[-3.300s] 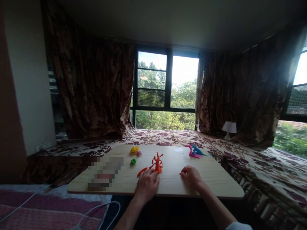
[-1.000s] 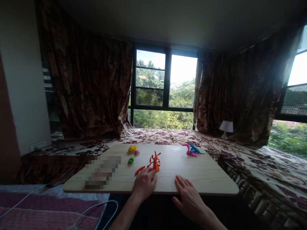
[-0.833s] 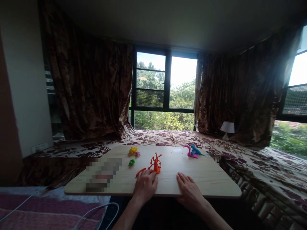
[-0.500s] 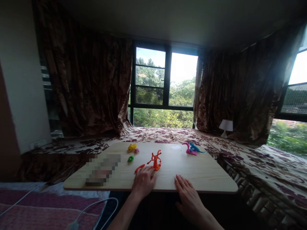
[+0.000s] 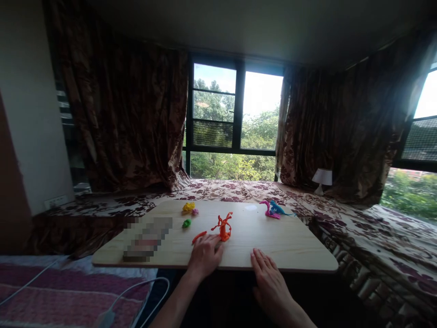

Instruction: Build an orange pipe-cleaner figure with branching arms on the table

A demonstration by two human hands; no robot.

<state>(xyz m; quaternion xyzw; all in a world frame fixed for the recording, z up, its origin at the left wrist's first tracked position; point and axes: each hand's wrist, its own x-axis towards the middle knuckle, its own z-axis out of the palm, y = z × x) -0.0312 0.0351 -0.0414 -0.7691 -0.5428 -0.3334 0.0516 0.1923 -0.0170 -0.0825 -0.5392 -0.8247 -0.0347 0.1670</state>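
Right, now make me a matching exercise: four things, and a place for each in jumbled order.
1. left hand
2. right hand
3. lamp
4. yellow lump

A. in front of a curtain
B. beside the pink lump
C. next to the orange figure
D. outstretched at the table's near edge

Pairs: 1-C, 2-D, 3-A, 4-B

I can't make out a word, number or brand anywhere from here. The flat item (image 5: 147, 240) on the left of the wooden tabletop (image 5: 246, 230) is blurred into blocks, and the wall socket plate (image 5: 56, 202) is too dim to read.
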